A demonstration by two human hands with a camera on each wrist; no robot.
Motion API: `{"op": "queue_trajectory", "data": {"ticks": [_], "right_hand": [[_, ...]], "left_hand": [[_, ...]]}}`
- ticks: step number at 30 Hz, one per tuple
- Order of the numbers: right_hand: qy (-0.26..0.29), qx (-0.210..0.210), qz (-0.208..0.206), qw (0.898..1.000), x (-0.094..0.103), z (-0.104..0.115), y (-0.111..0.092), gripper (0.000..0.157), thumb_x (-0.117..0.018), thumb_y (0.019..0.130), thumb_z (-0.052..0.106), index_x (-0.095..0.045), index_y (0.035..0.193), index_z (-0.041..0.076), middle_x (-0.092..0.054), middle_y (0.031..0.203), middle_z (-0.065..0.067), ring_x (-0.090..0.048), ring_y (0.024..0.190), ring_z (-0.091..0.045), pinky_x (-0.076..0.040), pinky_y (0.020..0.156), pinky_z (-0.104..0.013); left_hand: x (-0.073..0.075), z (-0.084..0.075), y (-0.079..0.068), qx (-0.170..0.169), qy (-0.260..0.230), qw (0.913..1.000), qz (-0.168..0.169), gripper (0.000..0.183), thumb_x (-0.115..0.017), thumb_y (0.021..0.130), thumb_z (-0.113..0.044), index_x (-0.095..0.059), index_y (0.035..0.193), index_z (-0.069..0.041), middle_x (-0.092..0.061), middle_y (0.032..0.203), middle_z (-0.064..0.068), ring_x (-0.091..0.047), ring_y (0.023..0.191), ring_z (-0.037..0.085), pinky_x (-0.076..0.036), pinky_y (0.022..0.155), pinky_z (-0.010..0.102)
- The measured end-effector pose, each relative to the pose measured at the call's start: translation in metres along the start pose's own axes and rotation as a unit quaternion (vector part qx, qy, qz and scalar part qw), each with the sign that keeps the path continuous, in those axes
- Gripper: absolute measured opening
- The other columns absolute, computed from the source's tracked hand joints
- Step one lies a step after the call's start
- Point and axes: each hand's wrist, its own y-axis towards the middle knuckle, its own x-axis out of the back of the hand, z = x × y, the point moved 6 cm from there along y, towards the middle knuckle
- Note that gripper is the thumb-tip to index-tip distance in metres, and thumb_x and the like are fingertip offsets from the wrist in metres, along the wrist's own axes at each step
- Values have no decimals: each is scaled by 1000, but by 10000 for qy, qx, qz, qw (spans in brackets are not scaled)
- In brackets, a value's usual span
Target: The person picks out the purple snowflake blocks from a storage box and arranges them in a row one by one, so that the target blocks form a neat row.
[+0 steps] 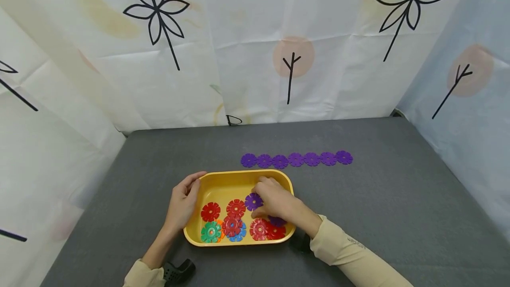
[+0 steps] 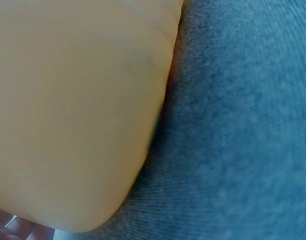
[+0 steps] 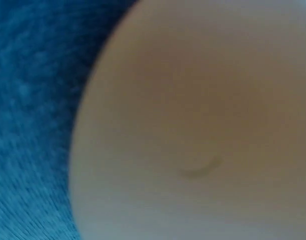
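Note:
A yellow tray sits on the grey table, holding several flower-shaped plastic discs. My left hand grips the tray's left end by the rim. Inside the tray's right half is my right hand, its thumb and fingers curled about a purple flower disc. Another purple disc lies partly hidden under that hand. Red discs, a green disc and a blue disc lie along the near side. In the left wrist view, the tray wall fills much of the picture, with blurred fingers below.
Beyond the tray, several purple flower discs form a row running left to right. The grey table extends on both sides. White printed cloth hangs behind it and at the sides. A black wrist device is by the left sleeve.

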Motion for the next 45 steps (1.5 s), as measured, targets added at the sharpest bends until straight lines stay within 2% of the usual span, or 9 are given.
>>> {"op": "queue_trajectory", "data": {"ticks": [7,14,20,25,27,29,32,37,45], "right_hand": [[-257,107,78,9996,0,5,-2,39,-86,83,29,-75,112,5,-66,100,-6,-54,91,-17,-50,88,-32],[-653,354,71,9972,-2,13,-4,32,-85,82,30,-73,97,5,-56,86,-2,-46,79,-14,-44,71,-24],[-448,432,-224,9978,1,13,-8,31,-85,78,29,-70,89,4,-54,77,0,-43,72,-11,-38,68,-23],[-239,196,-231,9993,3,14,-15,29,-84,81,27,-69,84,3,-57,76,-3,-45,72,-13,-40,71,-28],[-231,75,-147,9996,3,14,-17,29,-83,82,28,-69,86,3,-58,78,-3,-46,72,-14,-41,72,-28],[-248,136,-142,9995,2,14,-16,28,-82,83,27,-70,88,3,-60,80,-4,-46,72,-13,-42,73,-29],[64,513,-177,9985,2,18,-14,30,-80,84,26,-72,99,0,-64,87,-5,-49,76,-12,-44,74,-26],[858,1058,-105,9906,5,23,-10,44,-79,87,27,-70,121,1,-66,102,-6,-53,85,-10,-47,75,-20],[715,1253,-919,9853,32,17,-14,46,-80,82,25,-72,122,4,-67,103,-5,-55,87,-17,-44,75,-23]], "left_hand": [[0,-1,1,-6,14,10000,-7,36,-44,111,-23,-60,139,-7,-67,129,18,-66,108,31,-51,84,9],[1,0,0,-21,6,10000,-14,35,-44,111,-22,-61,138,-7,-68,126,19,-66,104,29,-52,82,11],[0,1,-1,13,4,10000,30,36,-44,111,-22,-60,139,-6,-67,129,20,-67,107,30,-52,83,10],[1,0,0,-31,47,10000,1,35,-44,111,-21,-60,138,-6,-68,129,20,-67,109,32,-51,84,9],[1,0,-1,-37,60,10000,21,36,-44,111,-21,-60,139,-6,-67,129,20,-67,109,32,-51,85,9],[0,0,-1,-34,56,10000,28,36,-44,111,-21,-59,139,-6,-67,130,19,-67,111,33,-50,86,9],[0,1,-1,-37,50,10000,17,36,-44,111,-21,-59,139,-6,-66,132,19,-67,113,33,-50,86,8],[0,2,0,-29,44,10000,1,35,-44,111,-21,-60,139,-6,-67,130,20,-66,110,33,-51,85,9],[1,1,0,-43,22,10000,0,35,-44,111,-20,-60,138,-6,-68,126,20,-66,105,31,-52,82,11]]}}
